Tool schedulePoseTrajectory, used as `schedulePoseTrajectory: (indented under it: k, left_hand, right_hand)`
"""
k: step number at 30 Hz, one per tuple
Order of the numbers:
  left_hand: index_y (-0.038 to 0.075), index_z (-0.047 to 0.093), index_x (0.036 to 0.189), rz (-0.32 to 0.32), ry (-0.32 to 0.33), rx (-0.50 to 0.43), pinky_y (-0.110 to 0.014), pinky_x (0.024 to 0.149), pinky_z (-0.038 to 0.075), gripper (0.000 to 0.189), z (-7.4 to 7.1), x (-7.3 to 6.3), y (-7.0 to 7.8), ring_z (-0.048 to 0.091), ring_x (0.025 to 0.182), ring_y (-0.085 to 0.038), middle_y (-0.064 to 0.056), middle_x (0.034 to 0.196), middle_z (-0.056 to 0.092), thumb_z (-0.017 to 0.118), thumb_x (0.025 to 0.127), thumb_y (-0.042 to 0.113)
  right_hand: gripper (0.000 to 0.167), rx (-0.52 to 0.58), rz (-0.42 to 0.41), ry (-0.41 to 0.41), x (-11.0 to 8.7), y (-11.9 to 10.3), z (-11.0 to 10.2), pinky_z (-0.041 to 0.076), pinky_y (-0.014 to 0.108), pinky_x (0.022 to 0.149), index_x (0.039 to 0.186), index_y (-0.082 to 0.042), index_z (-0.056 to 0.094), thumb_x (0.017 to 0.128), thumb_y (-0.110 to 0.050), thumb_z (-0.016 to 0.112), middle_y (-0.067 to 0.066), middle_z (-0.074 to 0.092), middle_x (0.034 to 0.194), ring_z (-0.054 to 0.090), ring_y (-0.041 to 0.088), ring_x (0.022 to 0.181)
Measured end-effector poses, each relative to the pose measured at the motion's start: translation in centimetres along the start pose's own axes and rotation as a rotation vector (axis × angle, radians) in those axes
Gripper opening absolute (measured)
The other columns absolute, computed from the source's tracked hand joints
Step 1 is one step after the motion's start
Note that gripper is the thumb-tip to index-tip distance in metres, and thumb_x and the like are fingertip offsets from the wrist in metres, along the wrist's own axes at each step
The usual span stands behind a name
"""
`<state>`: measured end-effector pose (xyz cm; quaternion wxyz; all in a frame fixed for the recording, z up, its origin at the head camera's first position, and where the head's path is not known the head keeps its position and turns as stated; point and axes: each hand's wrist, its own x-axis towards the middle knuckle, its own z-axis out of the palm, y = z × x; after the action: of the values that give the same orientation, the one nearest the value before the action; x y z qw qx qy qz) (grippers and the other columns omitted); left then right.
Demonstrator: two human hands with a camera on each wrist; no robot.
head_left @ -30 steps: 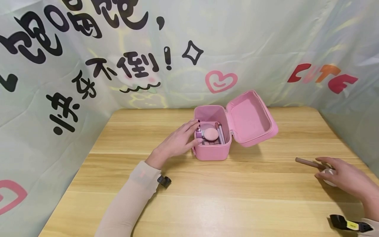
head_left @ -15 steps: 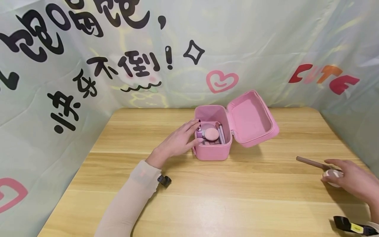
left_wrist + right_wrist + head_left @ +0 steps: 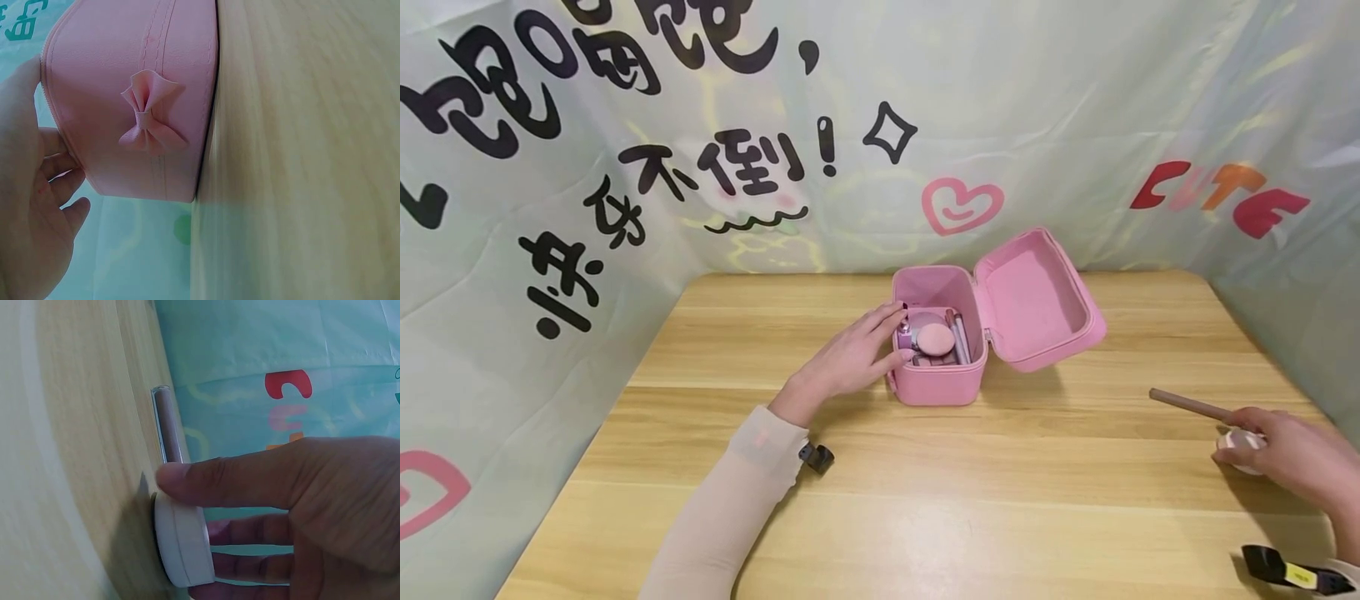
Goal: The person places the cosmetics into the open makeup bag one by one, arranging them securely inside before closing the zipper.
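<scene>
A pink cosmetic case [image 3: 938, 387] stands with its lid [image 3: 1037, 304] swung back to the right. My left hand [image 3: 846, 358] rests on the case's left rim with relaxed, spread fingers; in the left wrist view its fingertips [image 3: 76, 212] lie along the zipped edge, near a pink bow [image 3: 145, 119]. At the table's right, my right hand [image 3: 1296, 454] grips a round white container [image 3: 184, 540] between thumb and fingers. A slim brownish tube with a clear outer wall [image 3: 167, 425] sticks out past the thumb, its near end hidden by the hand.
Inside the case sit a round peach puff [image 3: 936, 339], a small purple bottle [image 3: 904, 335] and slim tubes [image 3: 960, 337]. A printed cloth [image 3: 820, 208] hangs behind the wooden table [image 3: 925, 500], whose back edge lies just beyond the case.
My right hand has shifted slightly right with the white container. Its raised index finger has come down onto the slim tube, whose far tip sits a little higher in view. My left hand stays put.
</scene>
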<state>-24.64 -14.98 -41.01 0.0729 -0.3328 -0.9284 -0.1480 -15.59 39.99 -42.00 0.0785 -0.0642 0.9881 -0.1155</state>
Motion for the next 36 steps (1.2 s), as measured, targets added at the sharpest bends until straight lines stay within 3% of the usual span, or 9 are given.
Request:
schedulePoseTrajectory:
  k: [8,15,23,27,33,36]
  left_hand:
    - [0.012,0.025,0.156,-0.006,-0.004,0.002,-0.043,0.117,0.022,0.072,0.0,0.0,0.0,0.021,0.146,-0.025,-0.007,0.161,0.022,0.034,0.101,0.058]
    - [0.013,0.027,0.155,-0.015,-0.004,0.0,-0.038,0.118,0.019,0.071,-0.2,-0.1,0.1,0.021,0.146,-0.024,-0.006,0.16,0.022,0.035,0.101,0.057]
    - [0.012,0.028,0.155,-0.017,-0.002,0.001,-0.038,0.117,0.02,0.071,-0.2,0.0,0.1,0.023,0.145,-0.024,-0.006,0.16,0.023,0.036,0.101,0.057]
    - [0.011,0.028,0.155,-0.014,-0.002,-0.001,-0.039,0.117,0.021,0.072,-0.2,0.0,0.1,0.023,0.145,-0.025,-0.006,0.16,0.023,0.035,0.101,0.058]
    - [0.011,0.028,0.155,-0.012,-0.008,-0.002,-0.04,0.117,0.021,0.073,-0.2,0.0,0.1,0.023,0.145,-0.025,-0.006,0.16,0.023,0.035,0.101,0.059]
    - [0.009,0.029,0.154,-0.007,-0.002,-0.003,-0.041,0.117,0.022,0.072,-0.1,0.0,0.0,0.023,0.145,-0.025,-0.007,0.16,0.023,0.036,0.101,0.058]
  right_hand:
    - [0.053,0.033,0.0,-0.048,0.0,-0.5,0.4,0.046,0.052,0.064,0.109,0.009,0.059,0.084,-0.035,0.076,0.036,0.058,0.1,0.055,0.036,0.079]
    - [0.053,0.016,-0.04,-0.011,0.3,-1.7,0.2,0.047,0.057,0.065,0.111,0.013,0.06,0.087,-0.033,0.074,0.037,0.06,0.101,0.06,0.04,0.082]
    - [0.061,0.019,-0.06,0.024,0.9,-2.8,0.8,0.046,0.061,0.065,0.117,0.01,0.059,0.087,-0.04,0.073,0.039,0.058,0.107,0.057,0.055,0.093]
    - [0.06,0.028,-0.095,0.069,0.9,-3.5,1.0,0.047,0.058,0.065,0.12,0.007,0.06,0.086,-0.041,0.074,0.035,0.06,0.108,0.059,0.048,0.091]
    - [0.056,0.011,-0.18,0.183,0.8,-5.1,1.3,0.047,0.046,0.061,0.129,-0.005,0.061,0.086,-0.038,0.075,0.025,0.062,0.111,0.057,0.029,0.082]
    - [0.052,0.004,-0.225,0.232,0.7,-6.1,1.3,0.047,0.042,0.059,0.126,-0.005,0.062,0.084,-0.032,0.078,0.025,0.062,0.112,0.059,0.024,0.078]
